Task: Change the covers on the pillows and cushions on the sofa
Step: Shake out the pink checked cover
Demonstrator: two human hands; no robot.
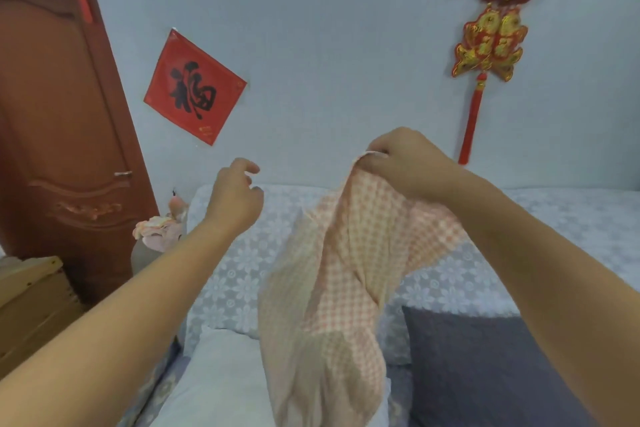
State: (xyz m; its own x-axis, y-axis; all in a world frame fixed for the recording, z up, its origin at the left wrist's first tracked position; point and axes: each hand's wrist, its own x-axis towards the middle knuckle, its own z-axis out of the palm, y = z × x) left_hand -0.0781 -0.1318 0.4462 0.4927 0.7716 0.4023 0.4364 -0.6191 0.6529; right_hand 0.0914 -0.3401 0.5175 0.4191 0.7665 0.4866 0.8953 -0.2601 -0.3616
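A pink-and-white checked pillow cover (332,288) hangs in the air in front of the sofa (242,263). My right hand (405,163) pinches its top edge and holds it up. Left of it, my left hand (235,198) is raised with loosely curled fingers, holding nothing and apart from the cover. Below the cover a bare white pillow (214,378) lies on the seat. A dark grey cushion (485,371) lies to the right, partly behind my right forearm.
The sofa is draped in white floral lace and stands against a pale blue wall. A brown door (59,135) is at the left, with a wooden crate (31,302) below it. Pink cloth (159,229) lies by the sofa's left end.
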